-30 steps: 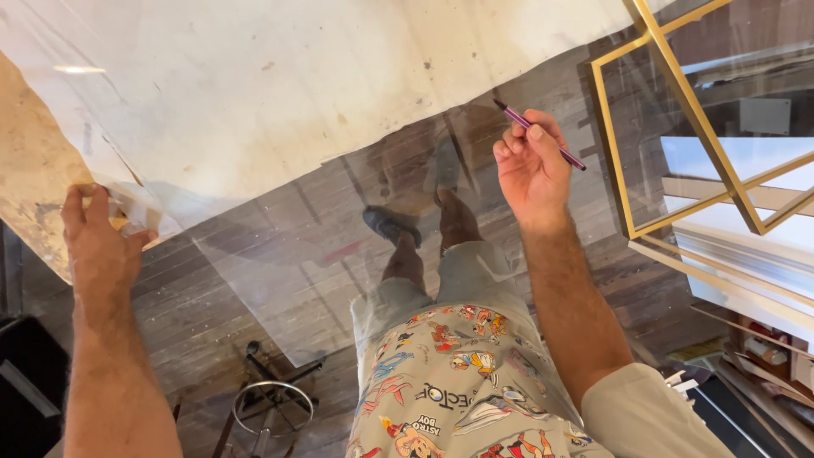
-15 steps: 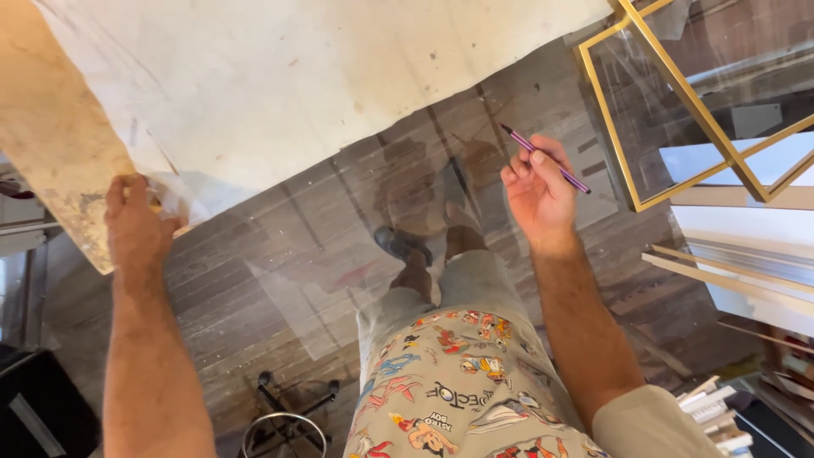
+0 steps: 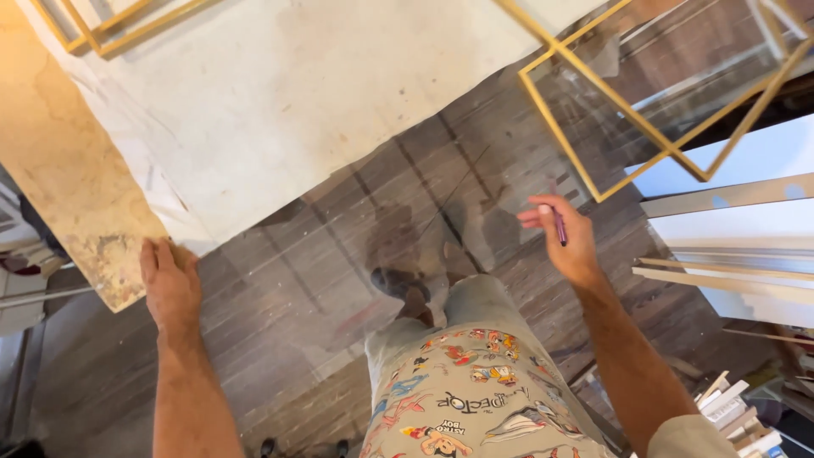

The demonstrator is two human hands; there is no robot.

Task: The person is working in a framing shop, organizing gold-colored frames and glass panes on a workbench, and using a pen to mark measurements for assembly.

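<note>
Glass sheet [image 3: 356,254] overhangs table [image 3: 280,102] at centre | left hand [image 3: 170,284] presses flat, grasping nothing | right hand [image 3: 564,237] pinches pen [image 3: 560,227] | risk: unsupported edge tips, slides.

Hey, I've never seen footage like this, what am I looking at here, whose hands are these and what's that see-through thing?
A camera worn on a person's head looks straight down, so you see their own arms, patterned shorts and shoes. The left hand rests flat on a clear glass sheet near the edge of a pale worktable; the wooden floor shows through the glass. The right hand holds a dark pen above the sheet. Gold-framed glass boxes stand at the upper right.
</note>
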